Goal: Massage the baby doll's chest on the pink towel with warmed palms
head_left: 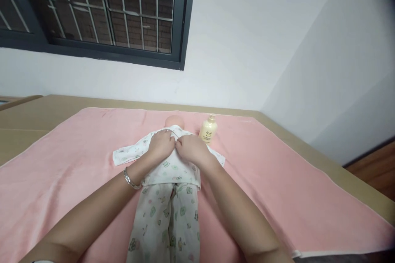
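A baby-sized figure lies on its back, with only its rounded head [174, 121] showing above its clothes. It wears a white printed long-sleeved baby shirt [173, 170] and matching baby pants [185, 218]. My left hand [162, 144], below a wrist with a silver bangle [131, 178], is closed on the shirt's front near the collar. Close beside it, my right hand [191, 148] pinches the same front from the other side. The fingertips nearly meet at the chest. My hands hide whatever fastening is there.
A pale yellow pump bottle [208, 130] stands just right of the figure's head. Beneath everything spreads a pink blanket [265, 189] over a tan surface [24, 135]. Behind rise a white wall [228, 41] and a barred window [123, 12].
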`<state>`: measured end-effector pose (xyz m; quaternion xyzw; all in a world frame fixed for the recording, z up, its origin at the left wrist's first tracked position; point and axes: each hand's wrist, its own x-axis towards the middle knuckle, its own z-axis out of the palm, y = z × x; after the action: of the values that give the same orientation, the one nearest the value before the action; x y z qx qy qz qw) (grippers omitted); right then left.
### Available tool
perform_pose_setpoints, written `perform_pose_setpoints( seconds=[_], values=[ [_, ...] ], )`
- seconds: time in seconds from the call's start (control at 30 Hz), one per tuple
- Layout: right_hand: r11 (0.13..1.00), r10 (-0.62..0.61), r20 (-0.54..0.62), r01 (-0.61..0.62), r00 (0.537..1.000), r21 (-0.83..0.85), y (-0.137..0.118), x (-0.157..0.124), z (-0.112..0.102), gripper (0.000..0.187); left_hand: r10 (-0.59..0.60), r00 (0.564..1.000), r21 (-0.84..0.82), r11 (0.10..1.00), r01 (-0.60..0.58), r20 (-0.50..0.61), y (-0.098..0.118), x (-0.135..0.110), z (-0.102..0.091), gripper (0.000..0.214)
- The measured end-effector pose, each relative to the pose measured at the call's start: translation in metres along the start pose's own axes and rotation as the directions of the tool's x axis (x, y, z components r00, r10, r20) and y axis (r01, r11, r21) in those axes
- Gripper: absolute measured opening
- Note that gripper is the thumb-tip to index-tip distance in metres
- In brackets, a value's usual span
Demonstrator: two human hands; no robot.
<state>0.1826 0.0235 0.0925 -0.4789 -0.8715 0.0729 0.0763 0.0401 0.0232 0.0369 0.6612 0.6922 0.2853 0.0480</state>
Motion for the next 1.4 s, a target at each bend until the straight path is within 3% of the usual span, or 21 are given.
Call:
perform_pose_setpoints(
  seconds=[0.1, 0.17, 0.2, 0.27, 0.3, 0.37, 0.43, 0.5, 0.7, 0.93, 1.07, 1.27, 1.4],
  values=[
    [0.995, 0.037, -0.005, -0.036, 0.999, 0.098, 0.012, -0.005, -0.023, 0.036, 0.021, 0.995, -0.331, 0.944, 0.011, 0.093, 0.021, 0.004, -0.008, 0.029],
    [0.984, 0.098, -0.132, -0.076, 0.986, 0.16, 0.031, -0.002, -0.035, 0.037, -0.004, 0.995, -0.591, 0.804, 0.062, 0.099, 0.038, 0.01, -0.007, 0.028],
    [0.978, 0.137, -0.224, -0.096, 0.965, 0.185, 0.043, 0.001, -0.039, 0.039, -0.033, 0.994, -0.715, 0.692, 0.101, 0.108, 0.047, 0.015, -0.005, 0.028],
    [0.964, 0.204, -0.383, -0.118, 0.901, 0.237, 0.066, 0.008, -0.044, 0.045, -0.089, 0.974, -0.895, 0.384, 0.225, 0.207, 0.065, 0.027, -0.001, 0.034],
    [0.958, 0.215, -0.422, -0.106, 0.881, 0.268, 0.076, 0.012, -0.045, 0.049, -0.09, 0.95, -0.927, 0.209, 0.313, 0.3, 0.074, 0.034, 0.001, 0.041],
    [0.945, 0.18, -0.432, -0.034, 0.884, 0.325, 0.093, 0.018, -0.043, 0.053, -0.029, 0.874, -0.871, -0.105, 0.48, 0.485, 0.088, 0.049, 0.002, 0.057],
    [0.933, 0.111, -0.421, 0.052, 0.9, 0.356, 0.105, 0.025, -0.037, 0.058, 0.026, 0.83, -0.785, -0.31, 0.537, 0.557, 0.099, 0.063, 0.001, 0.072],
    [0.933, 0.059, -0.426, 0.102, 0.903, 0.346, 0.111, 0.032, -0.029, 0.062, 0.028, 0.834, -0.749, -0.424, 0.51, 0.551, 0.106, 0.075, 0.0, 0.079],
    [0.991, 0.029, -0.404, 0.028, 0.914, 0.133, 0.113, 0.045, -0.006, 0.062, 0.026, 0.841, -0.711, -0.521, 0.473, 0.54, 0.112, 0.094, 0.006, 0.088],
    [0.996, 0.018, -0.459, -0.057, 0.888, -0.07, 0.107, 0.045, 0.002, 0.063, 0.056, 0.843, -0.687, -0.552, 0.473, 0.535, 0.109, 0.092, 0.006, 0.083],
    [0.988, 0.039, -0.46, -0.104, 0.887, -0.116, 0.104, 0.047, 0.005, 0.059, 0.071, 0.825, -0.691, -0.509, 0.513, 0.56, 0.098, 0.071, -0.011, 0.082],
    [0.97, 0.029, -0.457, -0.136, 0.889, -0.203, 0.096, 0.046, 0.006, 0.061, 0.069, 0.77, -0.672, -0.441, 0.594, 0.635, 0.065, 0.015, -0.048, 0.075],
    [0.966, 0.113, -0.423, -0.199, 0.899, -0.166, 0.087, 0.045, 0.004, 0.061, 0.012, 0.75, -0.671, -0.436, 0.6, 0.662, 0.05, -0.013, -0.071, 0.069]
  ],
)
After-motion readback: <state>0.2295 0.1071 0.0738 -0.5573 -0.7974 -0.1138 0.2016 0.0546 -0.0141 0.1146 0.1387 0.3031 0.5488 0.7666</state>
